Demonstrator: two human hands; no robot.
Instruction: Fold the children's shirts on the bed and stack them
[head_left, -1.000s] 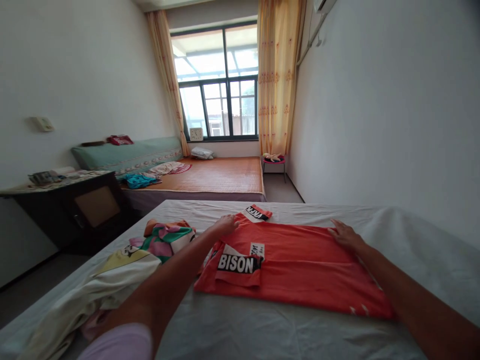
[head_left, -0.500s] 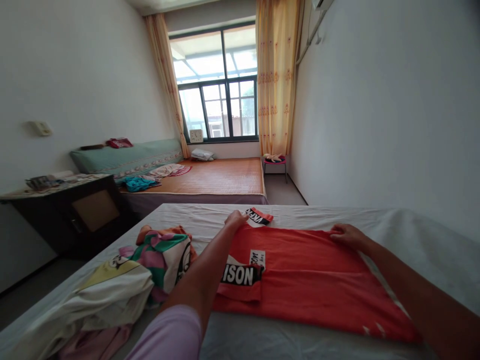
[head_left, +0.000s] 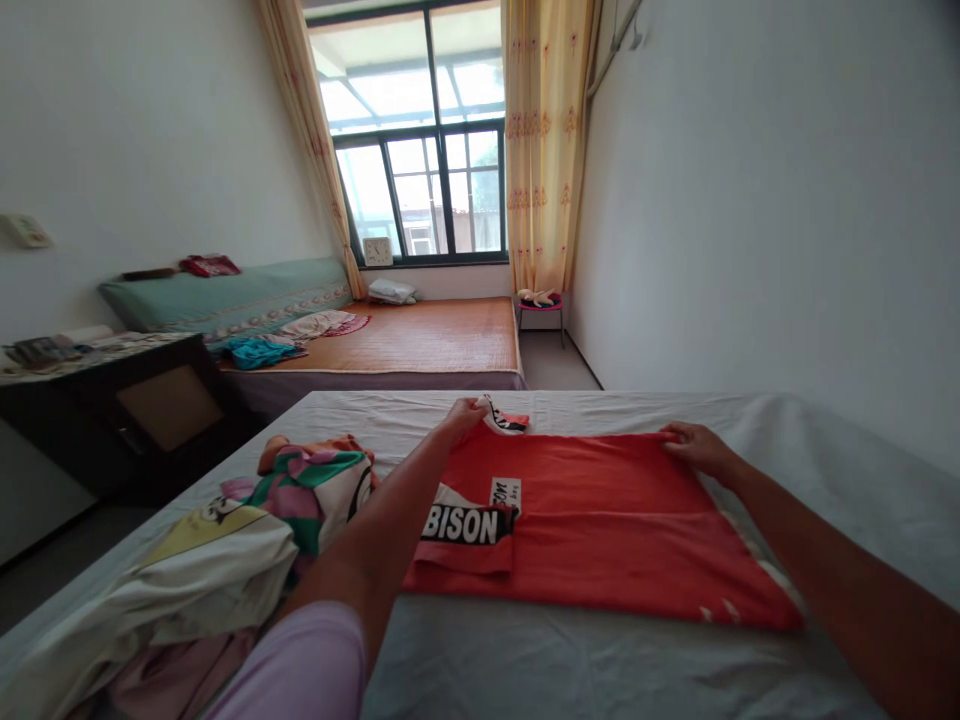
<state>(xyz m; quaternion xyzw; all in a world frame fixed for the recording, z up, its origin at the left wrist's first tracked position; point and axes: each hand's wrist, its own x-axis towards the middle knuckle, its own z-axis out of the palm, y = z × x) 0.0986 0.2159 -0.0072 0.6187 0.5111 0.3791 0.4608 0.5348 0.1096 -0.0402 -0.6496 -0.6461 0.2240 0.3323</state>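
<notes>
A red T-shirt (head_left: pixel 600 520) lies spread sideways before me, its near sleeve marked "BISON" in white on black. My left hand (head_left: pixel 466 415) is closed on the far edge of the shirt, beside the far sleeve with its black and white band. On the far right corner, my right hand (head_left: pixel 696 448) pinches the shirt's edge between thumb and fingers. My left forearm hides part of the shirt's left end. Left of that arm lies a heap of crumpled clothes (head_left: pixel 225 560), with white, green, pink and yellow parts.
The shirt rests on a bed with a pale sheet (head_left: pixel 600 670). Beyond it stands another bed with a brown mat (head_left: pixel 442 335), bearing some clothes. A dark cabinet (head_left: pixel 165 400) is at the left, and a small stool (head_left: pixel 540 303) stands near the curtain (head_left: pixel 544 150).
The view has tilted down and shifted slightly right. My left hand has drawn the far sleeve edge a little, so less of its lettering shows. Both hands keep hold of the shirt.
</notes>
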